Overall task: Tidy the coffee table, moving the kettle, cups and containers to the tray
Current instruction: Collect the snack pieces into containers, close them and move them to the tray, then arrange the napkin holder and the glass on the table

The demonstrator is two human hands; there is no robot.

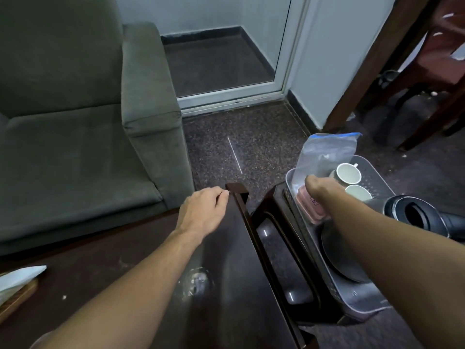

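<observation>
The right hand (318,187) grips a clear plastic bag (327,154) at its lower end; the bag stands upright, blue seal uppermost, over the far end of the grey tray (377,182). Two white cups (348,173) lie tipped in the tray. The black kettle (415,215) lies with its open mouth toward the camera. The left hand (201,212) rests on the coffee table (125,260), fingers curled loosely, holding nothing.

No text can be read anywhere in this view. The pink container (310,206), lying in the grey tray (377,183) near its far left corner, bears a small label with reddish marks (too blurred to make out as letters or numbers). The clear bag (324,153) with the blue strip shows no print that can be told.
</observation>
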